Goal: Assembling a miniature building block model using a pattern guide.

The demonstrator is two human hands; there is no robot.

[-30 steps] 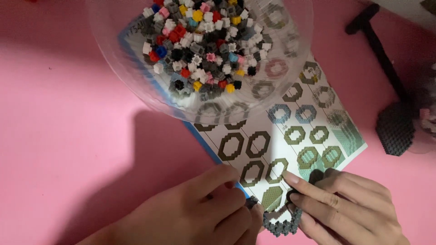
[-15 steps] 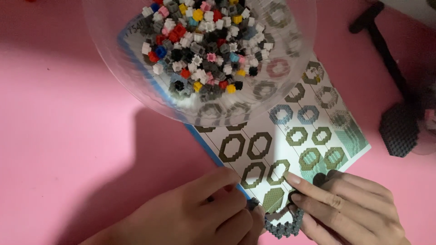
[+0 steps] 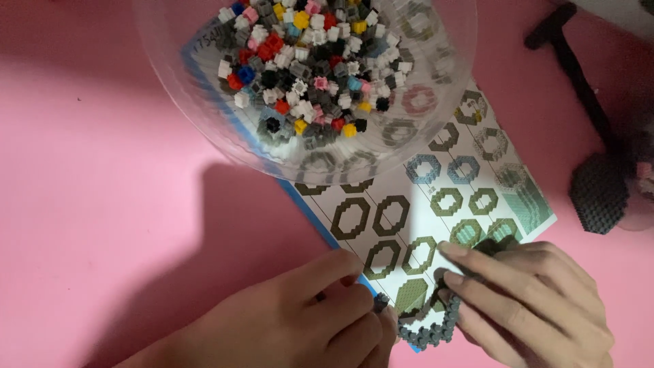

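Your left hand (image 3: 306,317) and right hand (image 3: 531,303) meet at the bottom edge of the view, both closed on a small grey ring of blocks (image 3: 426,327). The left hand pinches the ring's left end between thumb and fingertips; the right hand grips its right side, with the fingers (image 3: 477,266) stretched across the top. The ring lies over the lower corner of the instruction sheet (image 3: 443,204), which is printed with rows of ring-shaped patterns and rests on the pink bench (image 3: 102,204). Above your hands, a clear round bowl (image 3: 204,129) covers the sheet's upper part and holds a heap of loose blocks (image 3: 306,61) in white, grey, black, red, yellow, blue and pink. Well to the right lies a dark built piece (image 3: 599,191) with a long handle.
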